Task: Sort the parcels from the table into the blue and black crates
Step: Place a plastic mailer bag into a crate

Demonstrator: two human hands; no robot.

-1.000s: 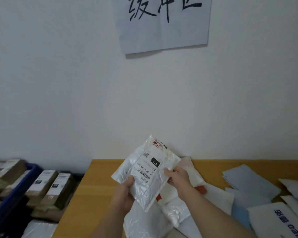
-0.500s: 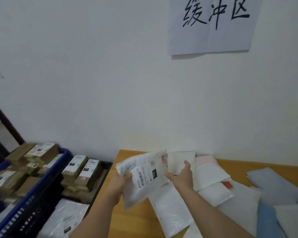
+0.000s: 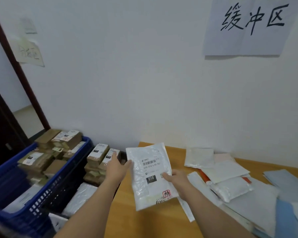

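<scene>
I hold a white plastic parcel (image 3: 150, 176) with a barcode label and a black "010" mark above the left end of the wooden table (image 3: 153, 222). My left hand (image 3: 118, 169) grips its left edge, thumb on the front. My right hand (image 3: 176, 179) pinches its right edge near the label. The blue crate (image 3: 46, 191) at the left is filled with brown cardboard parcels. The black crate (image 3: 122, 156) stands between it and the table and holds brown boxes (image 3: 98, 155) and white bags (image 3: 81, 198).
Several white, grey and blue mailer bags (image 3: 230, 176) lie spread over the right part of the table. A paper sign (image 3: 251, 26) with handwriting hangs on the white wall. A dark door frame (image 3: 19, 73) stands at the far left.
My view has swung left toward the crates. The parcel has been turned upright so its label faces me, and both hands have carried it left to the table's edge.
</scene>
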